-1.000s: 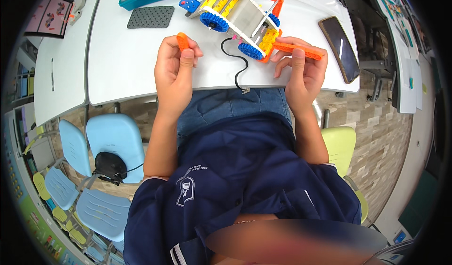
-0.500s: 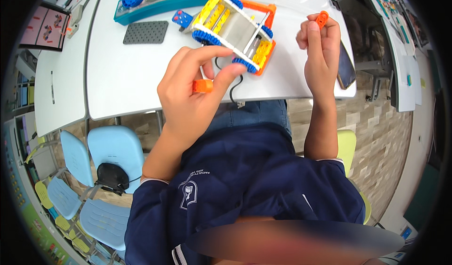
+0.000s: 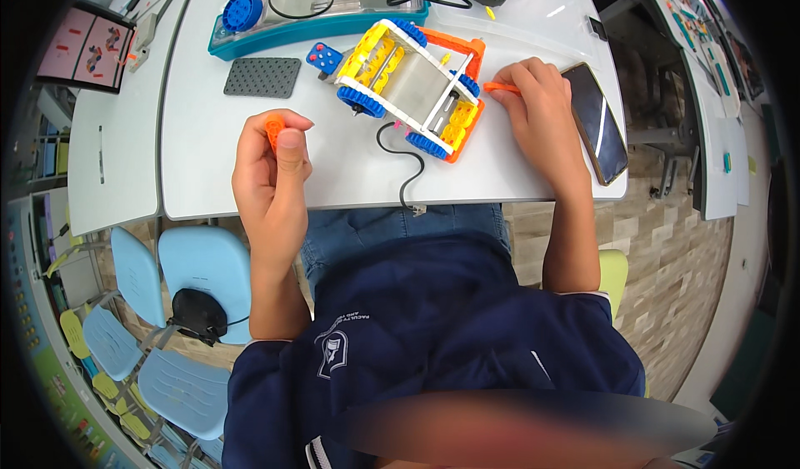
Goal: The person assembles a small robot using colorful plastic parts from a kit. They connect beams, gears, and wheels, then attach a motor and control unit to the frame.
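Observation:
A vehicle frame (image 3: 414,85) built from white, yellow, orange and blue construction pieces rests on the white table, with blue gear-like wheels at its corners. To its left, my left hand (image 3: 265,177) is closed on a small orange connector piece (image 3: 274,126), held upright between thumb and fingers. My right hand (image 3: 542,123), just right of the frame, pinches another orange connector piece (image 3: 503,88), whose tip comes close to the frame's blue wheel; whether they touch I cannot tell. A black cable (image 3: 414,167) runs from beneath the frame toward the table's near edge.
Behind the frame stands a teal-edged parts tray (image 3: 333,25). A dark grey perforated plate (image 3: 262,78) lies at left, with a blue piece (image 3: 323,57) beside the frame. A phone (image 3: 597,123) lies right of my right hand. A screen (image 3: 83,48) stands far left.
My left hand has moved left, off the frame's near corner, keeping its orange piece. My right hand has come down and inward beside the frame with its own. The view has shifted slightly.

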